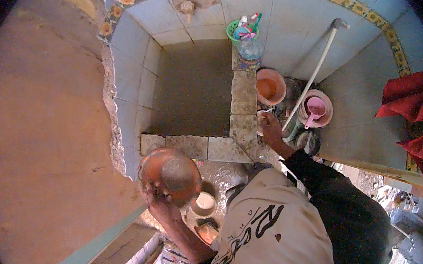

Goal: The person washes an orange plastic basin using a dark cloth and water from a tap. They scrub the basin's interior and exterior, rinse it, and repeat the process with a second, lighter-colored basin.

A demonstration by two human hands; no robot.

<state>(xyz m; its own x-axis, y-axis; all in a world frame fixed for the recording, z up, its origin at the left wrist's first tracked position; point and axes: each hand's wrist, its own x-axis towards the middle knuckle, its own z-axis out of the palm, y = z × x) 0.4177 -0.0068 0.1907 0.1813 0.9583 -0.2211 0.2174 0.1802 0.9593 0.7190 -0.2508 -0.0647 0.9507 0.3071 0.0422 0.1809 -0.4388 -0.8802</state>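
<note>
My left hand (161, 203) grips the near rim of a round orange basin (173, 156), its inside smeared with grey. The basin is held just in front of the tiled corner of a trough. My right hand (272, 129) reaches down past the trough's right wall, its fingers closed at a pale round container (260, 124). What those fingers hold is too small to tell. Left of that hand, grey wet-looking material (193, 89) fills the tiled trough (246, 99).
A pinkish tub (281, 94) and a basin with a pink dipper (316, 106) stand beyond my right hand. A white pipe (319, 63) slants down near it. On the trough's far corner sits a green basket (235, 30). A pale bowl (204, 204) lies below.
</note>
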